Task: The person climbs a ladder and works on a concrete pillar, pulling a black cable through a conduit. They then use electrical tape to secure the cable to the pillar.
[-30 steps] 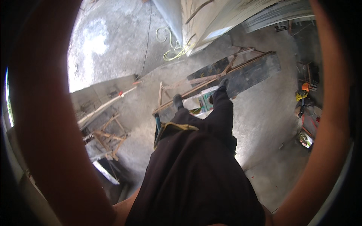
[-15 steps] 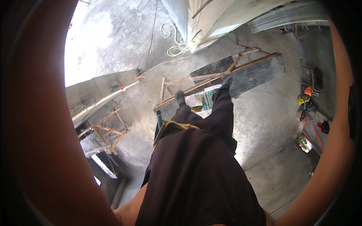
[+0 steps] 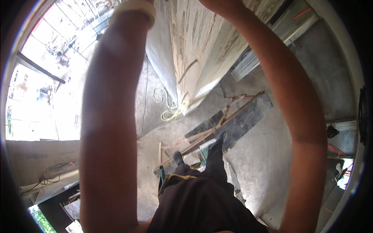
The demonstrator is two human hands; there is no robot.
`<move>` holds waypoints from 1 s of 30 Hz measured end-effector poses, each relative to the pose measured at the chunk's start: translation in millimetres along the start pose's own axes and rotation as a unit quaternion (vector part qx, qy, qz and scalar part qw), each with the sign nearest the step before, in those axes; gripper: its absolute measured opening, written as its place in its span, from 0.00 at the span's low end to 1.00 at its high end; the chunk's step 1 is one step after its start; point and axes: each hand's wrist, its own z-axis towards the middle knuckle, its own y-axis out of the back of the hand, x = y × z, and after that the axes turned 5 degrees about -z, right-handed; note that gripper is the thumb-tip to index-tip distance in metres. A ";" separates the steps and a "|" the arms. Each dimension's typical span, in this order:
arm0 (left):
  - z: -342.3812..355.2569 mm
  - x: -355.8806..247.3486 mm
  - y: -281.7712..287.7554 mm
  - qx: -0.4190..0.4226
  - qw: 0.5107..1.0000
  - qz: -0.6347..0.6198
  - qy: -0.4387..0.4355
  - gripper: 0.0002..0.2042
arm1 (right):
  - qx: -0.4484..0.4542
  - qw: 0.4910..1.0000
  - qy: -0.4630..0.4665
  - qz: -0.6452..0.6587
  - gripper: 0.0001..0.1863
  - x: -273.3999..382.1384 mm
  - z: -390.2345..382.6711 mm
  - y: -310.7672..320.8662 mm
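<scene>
Both my arms reach up to the top edge of the view. A pale cream band (image 3: 134, 9) circles my left wrist, and the hand beyond it is cut off. Of my right hand (image 3: 223, 4) only the part near the wrist shows, closer to the middle of the top edge; its fingers are out of sight. Between my forearms rises a tall pale column (image 3: 194, 50) with streaky faces and a short dark bar (image 3: 188, 71) on it. Anything my hands touch or hold is hidden. A teal-handled tool (image 3: 162, 173) hangs by a yellow-edged belt (image 3: 178, 176) at my waist.
My shoes (image 3: 178, 158) stand high on a narrow support with wooden trestle framing (image 3: 202, 136) and dark boards (image 3: 248, 116). A pale yellow hose or rope (image 3: 170, 114) lies coiled at the column's foot. A low wall (image 3: 42, 151) and a bright barred opening (image 3: 42, 93) are at left.
Both arms have risen from the sides of the view toward the top centre. My view has tilted up, so more of the column and the bright opening shows.
</scene>
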 end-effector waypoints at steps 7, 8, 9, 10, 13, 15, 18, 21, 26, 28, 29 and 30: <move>6.5 26.9 16.4 0.015 0.964 0.225 -0.143 0.10 | -0.124 0.961 -0.203 0.139 0.33 -1.0 93.8 -73.4; 5.9 26.8 24.9 0.050 0.771 0.545 -0.325 0.13 | -0.105 0.955 -0.227 0.161 0.30 -3.6 93.7 -81.6; 5.7 33.0 23.9 0.040 0.857 0.457 -0.236 0.12 | -0.085 0.947 -0.252 0.181 0.28 -6.5 92.2 -89.6; 6.0 38.6 25.1 0.033 0.962 0.234 -0.139 0.11 | -0.119 0.940 -0.275 0.161 0.25 -7.9 92.5 -99.4; 8.4 57.4 25.1 0.022 0.962 0.171 -0.210 0.10 | -0.178 0.935 -0.269 0.147 0.23 -14.1 92.7 -122.3; 8.0 60.8 29.9 0.030 0.952 0.231 -0.197 0.11 | -0.162 0.965 -0.203 0.047 0.19 -18.0 98.3 -129.8; 4.7 43.1 36.7 0.064 0.963 0.248 -0.089 0.12 | -0.186 0.973 -0.124 -0.054 0.17 -18.0 103.2 -131.7; -12.4 5.6 40.4 0.102 0.808 0.487 -0.317 0.19 | -0.131 0.969 -0.177 -0.112 0.12 -16.2 103.6 -129.0; -127.1 -54.9 70.8 0.034 0.984 0.167 0.049 0.20 | -0.036 0.967 -0.231 -0.100 0.18 -41.1 106.3 -146.3; -227.7 -77.8 95.9 0.063 0.969 0.211 0.114 0.16 | 0.049 0.963 -0.230 -0.130 0.22 -67.6 110.2 -148.2; -302.7 -98.3 112.7 0.159 0.968 0.190 0.030 0.13 | 0.079 0.967 -0.208 -0.121 0.24 -80.0 117.0 -148.5; -382.0 -119.0 115.0 0.025 0.962 -0.036 0.268 0.14 | 0.099 0.965 -0.216 -0.107 0.26 -89.7 122.9 -147.2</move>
